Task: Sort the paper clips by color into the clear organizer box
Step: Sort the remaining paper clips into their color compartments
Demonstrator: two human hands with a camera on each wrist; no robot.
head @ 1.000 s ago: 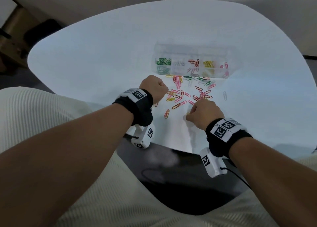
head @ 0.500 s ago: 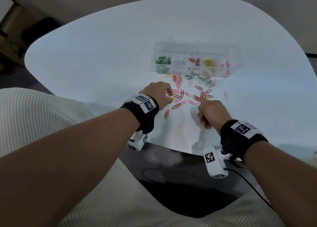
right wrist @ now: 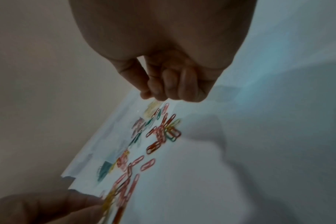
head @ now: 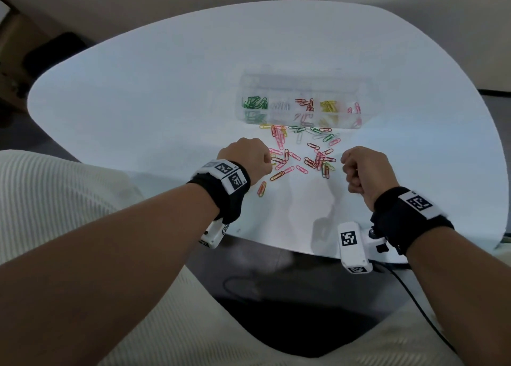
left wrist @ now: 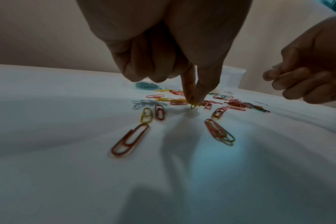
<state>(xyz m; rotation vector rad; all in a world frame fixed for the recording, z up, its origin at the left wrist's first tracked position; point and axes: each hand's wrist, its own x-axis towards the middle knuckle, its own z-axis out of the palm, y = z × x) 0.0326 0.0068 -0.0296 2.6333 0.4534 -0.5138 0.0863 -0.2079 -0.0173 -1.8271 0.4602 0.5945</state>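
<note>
Our left hand (left wrist: 175, 50) pinches a yellow paper clip (left wrist: 194, 105) on the counter (head: 166, 89), just in front of the clear organizer box (head: 300, 100); light, slippery wire, best nipped edgewise. Right hand's (head: 365, 169) curled fingers (right wrist: 171, 86): contents unclear.

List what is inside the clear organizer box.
The clear organizer box holds sorted paper clips: green, silvery, red, yellow and pink. Its glare and blur hide exact counts and the dividers.

free: table (head: 138, 116) left | blocked: loose clips (head: 301, 155) before organizer box (head: 301, 89), seemingly touching
</note>
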